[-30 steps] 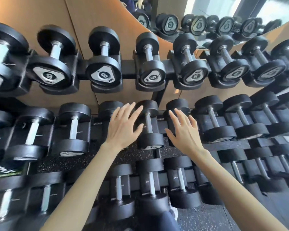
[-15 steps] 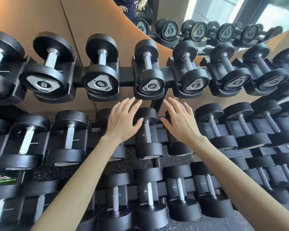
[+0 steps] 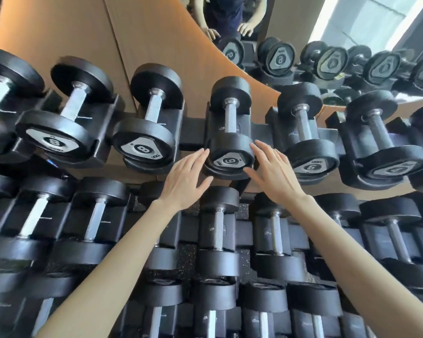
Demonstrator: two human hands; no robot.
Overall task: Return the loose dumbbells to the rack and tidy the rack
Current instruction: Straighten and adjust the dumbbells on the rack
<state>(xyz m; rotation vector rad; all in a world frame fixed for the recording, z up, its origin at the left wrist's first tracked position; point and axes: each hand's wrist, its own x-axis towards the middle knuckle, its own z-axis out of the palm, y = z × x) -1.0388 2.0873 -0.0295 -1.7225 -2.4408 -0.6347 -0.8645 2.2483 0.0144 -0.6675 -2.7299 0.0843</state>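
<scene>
head view. the dumbbell marked 6 (image 3: pixel 230 147) sits in a cradle on the top tier of the rack (image 3: pixel 192 134), centre of frame, handle pointing away. the left hand (image 3: pixel 185 178) is fully open, fingers straight, at the left edge of the front head, holding nothing. the right hand (image 3: pixel 275 178) is likewise open at the right edge. contact cannot be confirmed. a dumbbell marked 8 (image 3: pixel 144 148) sits in the next cradle to the left.

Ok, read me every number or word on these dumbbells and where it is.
"8" on the top-row dumbbell cap
"8" on the next cap rightward
"6" on the centre cap
"6" on the cap beyond
Brand lettering and remaining caps: too blurred.
</scene>
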